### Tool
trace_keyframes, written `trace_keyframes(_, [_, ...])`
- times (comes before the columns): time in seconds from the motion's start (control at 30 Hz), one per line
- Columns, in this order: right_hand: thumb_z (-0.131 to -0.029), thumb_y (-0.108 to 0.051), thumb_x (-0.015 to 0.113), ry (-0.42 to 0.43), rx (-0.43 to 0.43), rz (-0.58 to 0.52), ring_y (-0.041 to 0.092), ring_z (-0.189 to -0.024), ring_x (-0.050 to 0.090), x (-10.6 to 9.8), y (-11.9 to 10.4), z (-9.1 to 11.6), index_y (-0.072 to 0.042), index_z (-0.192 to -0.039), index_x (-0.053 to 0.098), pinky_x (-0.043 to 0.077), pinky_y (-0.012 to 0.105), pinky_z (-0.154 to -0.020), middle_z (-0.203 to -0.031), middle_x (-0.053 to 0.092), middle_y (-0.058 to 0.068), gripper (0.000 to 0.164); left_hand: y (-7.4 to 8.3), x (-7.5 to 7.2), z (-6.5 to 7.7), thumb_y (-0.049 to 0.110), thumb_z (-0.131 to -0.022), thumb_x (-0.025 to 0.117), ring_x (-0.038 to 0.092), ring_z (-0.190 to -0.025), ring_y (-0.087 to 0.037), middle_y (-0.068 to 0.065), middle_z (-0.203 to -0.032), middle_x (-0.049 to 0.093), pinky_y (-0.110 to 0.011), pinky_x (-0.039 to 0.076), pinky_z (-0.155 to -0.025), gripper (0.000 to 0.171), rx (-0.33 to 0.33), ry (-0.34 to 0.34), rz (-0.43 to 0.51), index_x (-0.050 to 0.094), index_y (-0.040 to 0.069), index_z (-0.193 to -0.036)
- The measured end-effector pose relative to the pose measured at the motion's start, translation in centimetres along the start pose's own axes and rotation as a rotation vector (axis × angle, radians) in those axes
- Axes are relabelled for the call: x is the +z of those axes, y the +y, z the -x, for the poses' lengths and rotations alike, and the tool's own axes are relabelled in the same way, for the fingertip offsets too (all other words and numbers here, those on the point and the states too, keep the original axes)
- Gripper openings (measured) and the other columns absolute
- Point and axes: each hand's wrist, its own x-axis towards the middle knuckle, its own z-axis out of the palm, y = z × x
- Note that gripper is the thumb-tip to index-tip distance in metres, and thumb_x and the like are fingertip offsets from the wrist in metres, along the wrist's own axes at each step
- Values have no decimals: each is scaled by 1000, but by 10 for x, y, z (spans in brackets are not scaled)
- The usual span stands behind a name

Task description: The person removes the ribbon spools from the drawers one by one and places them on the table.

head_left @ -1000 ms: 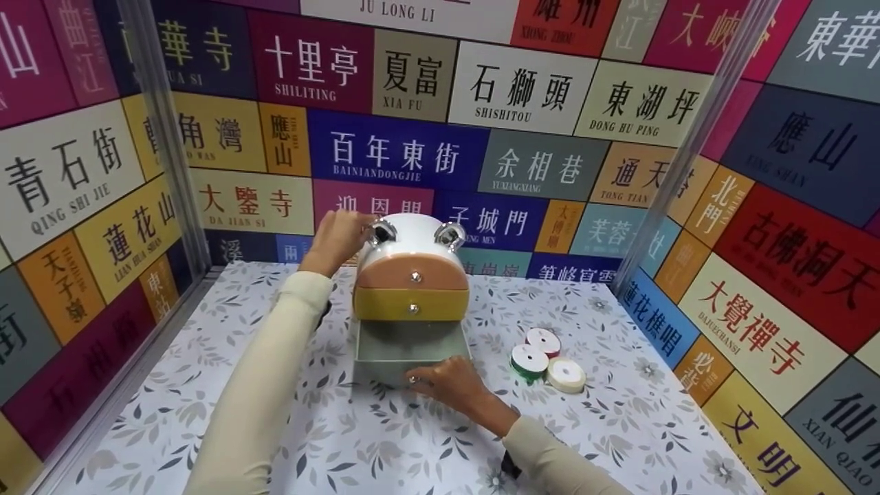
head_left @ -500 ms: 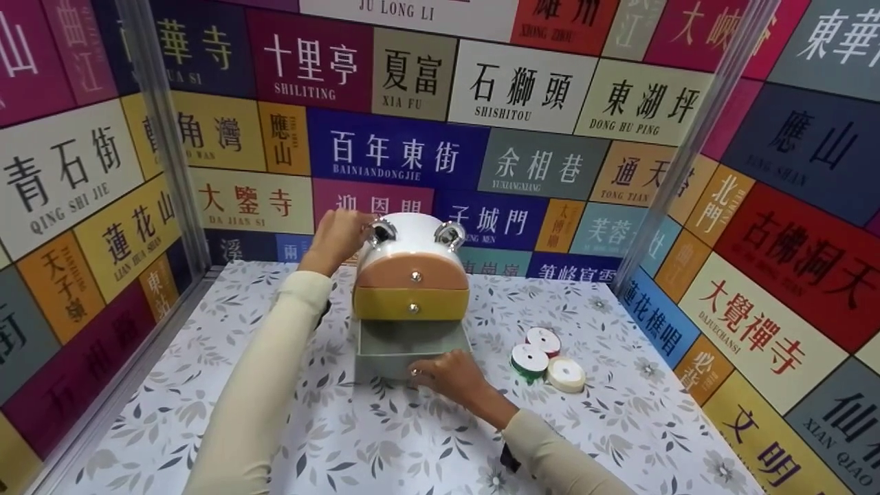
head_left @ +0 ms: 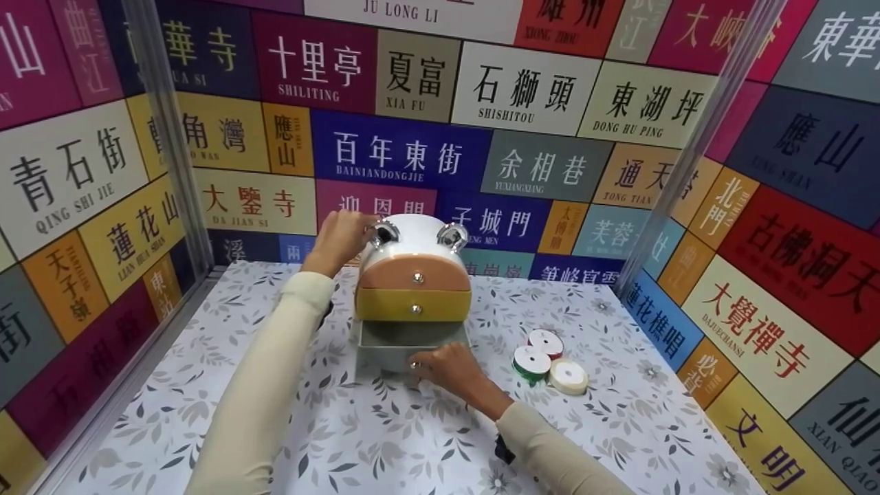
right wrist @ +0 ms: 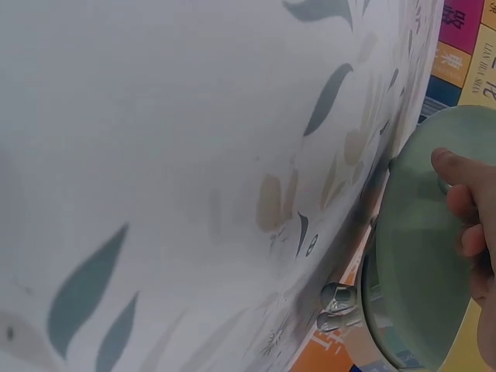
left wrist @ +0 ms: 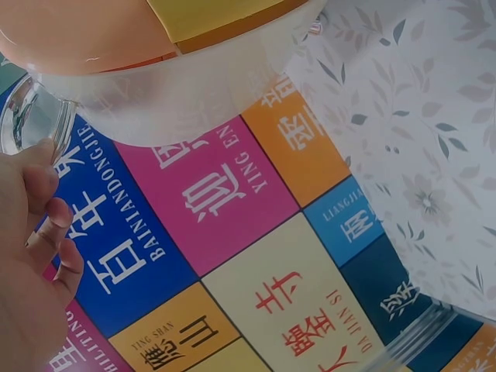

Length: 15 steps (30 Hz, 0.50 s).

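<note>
A small storage box (head_left: 415,237) has a white domed top, two shiny silver ears, an orange upper drawer (head_left: 385,272) and a yellow middle drawer (head_left: 385,304). Its grey-green bottom drawer (head_left: 381,359) is pulled partly out, and nothing shows inside. My left hand (head_left: 342,237) grips the left silver ear (left wrist: 35,116) between thumb and fingers. With my right hand (head_left: 450,371) I pinch the round knob on the bottom drawer's front; in the right wrist view the fingers mostly cover that knob.
Three ribbon spools, one red (head_left: 545,341), one green (head_left: 532,362) and one cream (head_left: 568,376), lie right of the box on the floral-patterned table (head_left: 309,426). Panels printed with place names (head_left: 399,148) rise behind and on both sides.
The bottom drawer has slid inward towards the box, my right hand moving back with it. My left hand stays on the ear.
</note>
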Motion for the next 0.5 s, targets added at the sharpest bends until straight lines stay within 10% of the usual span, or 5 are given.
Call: trace_keyframes(0.5, [-82,-25,90,4,59,-3,4,-54,55,8,7,-11,-24,-91,84,48,23,-51,-76,76,-9,11,2,-4,1,15,-98,70,68,-71,-33,-14,-102,78,-45,55,-69,25,-40,-33,54,79,21,-121])
